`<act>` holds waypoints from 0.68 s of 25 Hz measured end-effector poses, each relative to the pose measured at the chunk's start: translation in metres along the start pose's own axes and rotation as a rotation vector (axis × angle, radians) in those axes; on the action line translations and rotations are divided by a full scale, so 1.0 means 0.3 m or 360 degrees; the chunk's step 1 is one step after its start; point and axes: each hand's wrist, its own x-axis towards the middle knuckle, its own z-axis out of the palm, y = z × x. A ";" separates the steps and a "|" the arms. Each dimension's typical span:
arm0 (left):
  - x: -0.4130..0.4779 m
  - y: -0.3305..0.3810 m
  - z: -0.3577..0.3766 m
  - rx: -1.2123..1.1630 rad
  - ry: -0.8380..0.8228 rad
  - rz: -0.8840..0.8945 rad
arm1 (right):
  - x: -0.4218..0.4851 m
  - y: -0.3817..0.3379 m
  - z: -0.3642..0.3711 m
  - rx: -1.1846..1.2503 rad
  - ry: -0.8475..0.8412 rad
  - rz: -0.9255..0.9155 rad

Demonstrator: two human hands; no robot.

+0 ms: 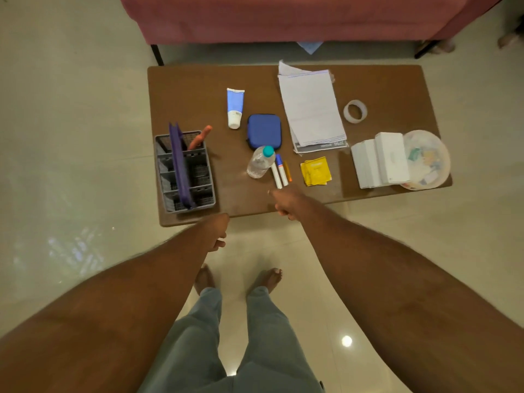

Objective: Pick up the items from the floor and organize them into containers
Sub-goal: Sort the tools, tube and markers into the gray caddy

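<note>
R hand over table edge, just below 2 markers, fingers curled, can't tell if holding anything. L hand loose, empty, near gray caddy.

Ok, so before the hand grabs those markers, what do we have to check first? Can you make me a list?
1. Right hand lined up with the markers: ok, it is just short of their near ends.
2. Right hand empty: cannot tell, its fingers are blurred.
3. Room around the markers: not ok, the water bottle is right beside them and an orange pen lies on the other side.
4. Left hand free to help: ok, it holds nothing, by the near edge of the table.
5. Grey organizer has space: ok, its near compartments look free.
</note>
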 end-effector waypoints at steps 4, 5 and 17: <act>0.011 0.153 0.114 0.0038 -0.0053 0.0098 | 0.067 0.036 -0.173 -0.0034 0.0110 -0.0046; 0.018 0.186 0.148 0.0060 -0.0072 0.0121 | 0.097 0.043 -0.215 -0.0036 0.0145 -0.0049; 0.133 0.729 0.680 -0.0024 -0.0164 0.0297 | 0.618 0.003 -0.804 -0.0102 0.0433 -0.0704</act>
